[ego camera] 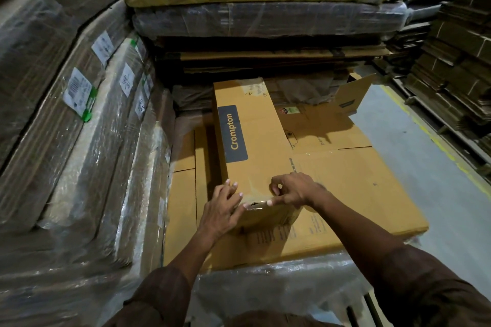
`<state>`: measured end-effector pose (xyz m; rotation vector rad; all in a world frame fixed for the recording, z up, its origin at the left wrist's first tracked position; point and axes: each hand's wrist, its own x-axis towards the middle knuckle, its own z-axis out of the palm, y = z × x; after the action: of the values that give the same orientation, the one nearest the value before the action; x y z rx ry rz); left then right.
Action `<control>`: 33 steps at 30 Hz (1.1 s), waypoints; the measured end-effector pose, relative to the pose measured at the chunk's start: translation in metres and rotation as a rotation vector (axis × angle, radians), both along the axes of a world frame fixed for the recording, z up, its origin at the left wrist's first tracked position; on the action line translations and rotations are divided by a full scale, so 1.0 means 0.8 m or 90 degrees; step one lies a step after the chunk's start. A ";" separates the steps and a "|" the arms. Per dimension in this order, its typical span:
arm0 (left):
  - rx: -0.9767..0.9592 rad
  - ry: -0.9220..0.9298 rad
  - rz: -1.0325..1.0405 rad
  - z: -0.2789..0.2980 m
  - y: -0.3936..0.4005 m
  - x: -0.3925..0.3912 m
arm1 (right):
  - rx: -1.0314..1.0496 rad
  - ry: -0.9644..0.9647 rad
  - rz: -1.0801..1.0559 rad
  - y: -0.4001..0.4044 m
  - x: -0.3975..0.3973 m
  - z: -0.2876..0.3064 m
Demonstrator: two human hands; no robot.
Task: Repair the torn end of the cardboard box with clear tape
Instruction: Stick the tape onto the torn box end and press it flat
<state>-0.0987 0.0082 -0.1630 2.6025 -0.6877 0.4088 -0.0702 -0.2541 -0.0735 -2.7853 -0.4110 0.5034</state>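
Here, long tan cardboard box, torn near edge, glossy tape patch

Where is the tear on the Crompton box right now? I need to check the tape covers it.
In the head view, the tear runs along the Crompton box near-end top edge, lower centre, between the left hand and right hand.

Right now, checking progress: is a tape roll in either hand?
No: both the left hand and right hand press the brown cardboard box bare.
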 end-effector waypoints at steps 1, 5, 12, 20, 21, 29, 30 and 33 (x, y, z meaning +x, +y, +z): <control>-0.005 0.000 0.002 0.000 0.000 -0.001 | 0.006 0.004 -0.008 0.000 0.000 0.000; -0.040 0.008 0.017 -0.001 -0.005 -0.004 | 0.043 0.024 -0.027 0.001 0.001 0.003; -0.110 0.036 0.021 0.001 -0.012 -0.006 | 0.067 0.072 -0.089 0.001 0.003 0.001; -0.233 0.099 0.085 0.006 -0.026 -0.008 | 0.138 0.150 -0.169 0.003 0.009 -0.002; -0.264 0.109 0.095 0.006 -0.029 -0.007 | 0.153 0.163 -0.177 0.003 0.010 -0.002; -0.462 0.181 0.095 0.021 -0.032 -0.008 | 0.287 0.271 -0.182 0.003 0.015 0.009; -0.461 0.177 0.094 0.020 -0.031 -0.008 | 0.295 0.276 -0.180 0.002 0.016 0.010; -0.426 0.167 0.085 0.013 -0.028 -0.011 | 0.302 0.262 -0.197 0.000 0.016 0.008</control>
<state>-0.1075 -0.0144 -0.1525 2.0120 -0.2276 0.2668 -0.0576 -0.2538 -0.0671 -2.1635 0.0001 0.7643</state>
